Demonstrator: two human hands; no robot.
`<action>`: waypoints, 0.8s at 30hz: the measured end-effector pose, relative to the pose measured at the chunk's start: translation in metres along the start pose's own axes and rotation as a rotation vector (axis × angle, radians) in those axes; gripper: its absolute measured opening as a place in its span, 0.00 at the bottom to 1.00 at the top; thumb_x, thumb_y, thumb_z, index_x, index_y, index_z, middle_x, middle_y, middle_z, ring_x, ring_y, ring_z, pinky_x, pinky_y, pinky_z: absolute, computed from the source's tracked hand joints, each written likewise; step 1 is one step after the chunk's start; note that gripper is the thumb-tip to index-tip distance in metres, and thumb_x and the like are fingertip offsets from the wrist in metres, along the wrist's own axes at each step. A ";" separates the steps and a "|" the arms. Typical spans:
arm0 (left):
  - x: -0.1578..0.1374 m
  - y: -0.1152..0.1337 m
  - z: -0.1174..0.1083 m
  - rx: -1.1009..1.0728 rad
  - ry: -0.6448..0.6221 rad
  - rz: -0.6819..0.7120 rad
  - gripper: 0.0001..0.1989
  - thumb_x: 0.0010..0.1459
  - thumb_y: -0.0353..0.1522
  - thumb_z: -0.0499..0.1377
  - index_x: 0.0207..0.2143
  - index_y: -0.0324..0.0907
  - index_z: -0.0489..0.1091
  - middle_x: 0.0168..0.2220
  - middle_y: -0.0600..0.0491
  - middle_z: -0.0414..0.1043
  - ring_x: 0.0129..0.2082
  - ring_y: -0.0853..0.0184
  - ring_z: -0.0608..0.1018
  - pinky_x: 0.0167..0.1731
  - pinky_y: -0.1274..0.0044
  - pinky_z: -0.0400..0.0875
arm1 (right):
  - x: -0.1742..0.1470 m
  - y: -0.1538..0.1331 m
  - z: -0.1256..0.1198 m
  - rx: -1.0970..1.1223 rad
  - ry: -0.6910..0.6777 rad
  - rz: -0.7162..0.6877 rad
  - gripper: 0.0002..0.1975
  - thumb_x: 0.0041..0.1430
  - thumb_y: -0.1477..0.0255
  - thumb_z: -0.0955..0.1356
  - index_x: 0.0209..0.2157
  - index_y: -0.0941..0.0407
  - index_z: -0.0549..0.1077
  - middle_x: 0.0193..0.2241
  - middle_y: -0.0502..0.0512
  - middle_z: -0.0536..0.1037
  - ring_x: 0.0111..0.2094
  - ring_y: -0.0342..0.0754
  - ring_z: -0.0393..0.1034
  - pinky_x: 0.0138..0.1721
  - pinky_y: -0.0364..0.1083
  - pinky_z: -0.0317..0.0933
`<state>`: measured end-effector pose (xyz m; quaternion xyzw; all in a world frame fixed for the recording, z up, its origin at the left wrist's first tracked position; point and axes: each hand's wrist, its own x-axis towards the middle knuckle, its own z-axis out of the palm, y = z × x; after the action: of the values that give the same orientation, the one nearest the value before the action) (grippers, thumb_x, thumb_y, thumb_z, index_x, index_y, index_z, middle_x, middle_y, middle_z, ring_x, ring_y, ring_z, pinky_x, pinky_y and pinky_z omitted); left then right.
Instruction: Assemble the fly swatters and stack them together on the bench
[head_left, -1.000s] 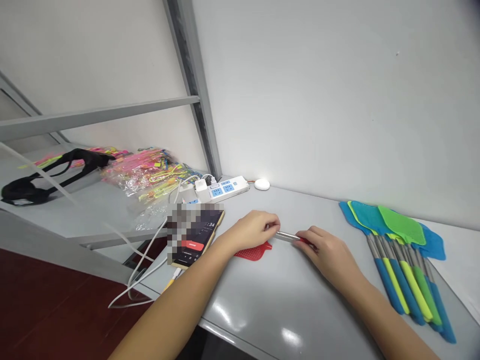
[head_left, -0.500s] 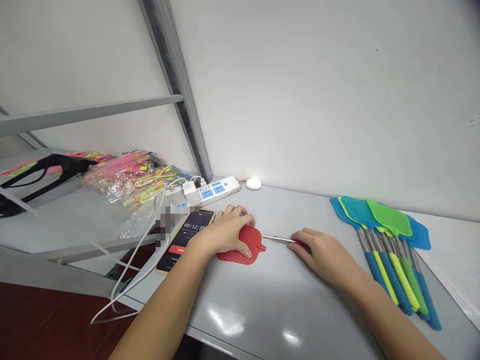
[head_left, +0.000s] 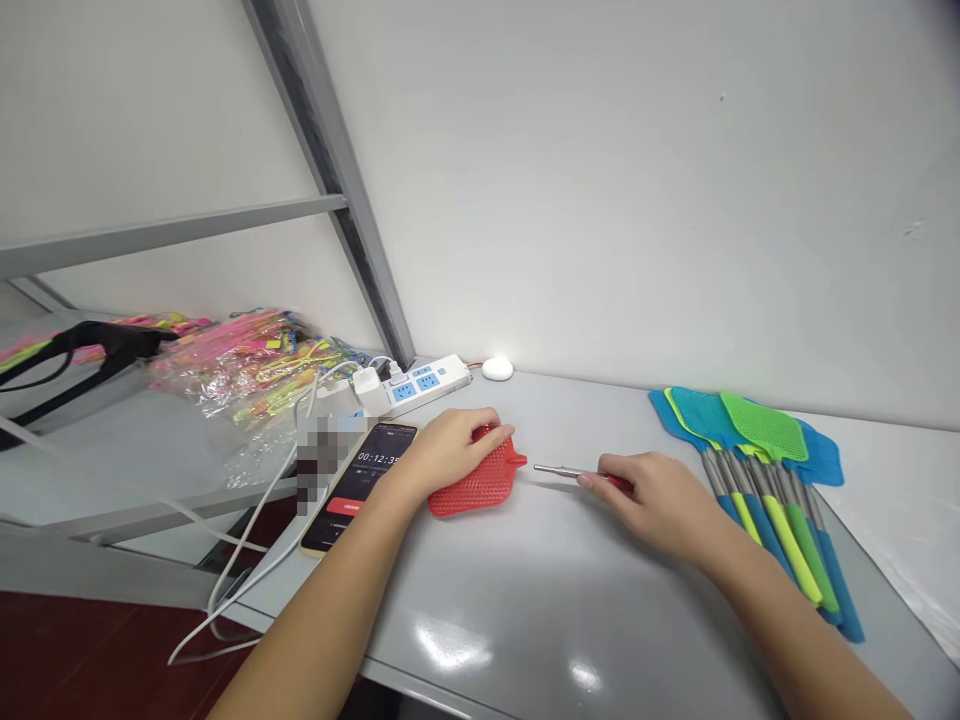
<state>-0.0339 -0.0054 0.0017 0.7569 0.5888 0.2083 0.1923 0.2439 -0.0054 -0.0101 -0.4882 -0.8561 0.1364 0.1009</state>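
**Red swatter head and its handle lie apart on the bench**

The red swatter head lies flat on the grey bench, its short neck pointing right toward the metal rod. A small gap separates the two; they do not touch. The left hand rests on the far edge of the mesh head, fingers curled over it, its grip closed loosely on the red plastic. The right hand holds the rod's red handle end, the grip clenched around it, so only the bare silver shaft sticks out leftward just above the bench.

Just left of the swatter head lies a phone, screen lit with a timer, touching the left wrist's side. White cables run from it off the bench edge. Behind stands a white power strip with plugs in it, and a small white puck by the wall. Farther left, a lower shelf carries a heap of bright plastic packets and a black strap. Well to the right of the right hand, a fanned stack of finished swatters in blue, green and yellow lies with handles toward the near edge.
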 end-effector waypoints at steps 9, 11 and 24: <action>0.000 0.004 0.001 0.107 0.107 0.099 0.23 0.66 0.45 0.47 0.22 0.43 0.63 0.21 0.58 0.64 0.23 0.70 0.65 0.26 0.77 0.53 | -0.001 -0.009 0.005 0.007 0.007 -0.025 0.25 0.66 0.52 0.56 0.23 0.52 0.65 0.18 0.50 0.71 0.20 0.46 0.61 0.24 0.44 0.43; 0.000 0.005 0.001 0.121 0.121 0.100 0.23 0.66 0.45 0.47 0.22 0.42 0.63 0.21 0.57 0.64 0.23 0.70 0.65 0.26 0.76 0.52 | -0.001 -0.010 0.005 0.014 0.010 -0.030 0.25 0.66 0.52 0.56 0.23 0.52 0.65 0.18 0.49 0.71 0.20 0.46 0.60 0.24 0.44 0.43; 0.000 0.003 0.008 0.211 0.167 0.112 0.24 0.64 0.47 0.48 0.22 0.43 0.66 0.21 0.55 0.68 0.23 0.68 0.67 0.25 0.76 0.47 | -0.002 -0.006 0.006 -0.080 0.023 -0.049 0.26 0.67 0.52 0.55 0.23 0.53 0.65 0.19 0.49 0.72 0.21 0.45 0.61 0.25 0.44 0.42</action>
<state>-0.0269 -0.0068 -0.0031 0.7846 0.5783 0.2177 0.0503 0.2378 -0.0108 -0.0135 -0.4721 -0.8714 0.0940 0.0947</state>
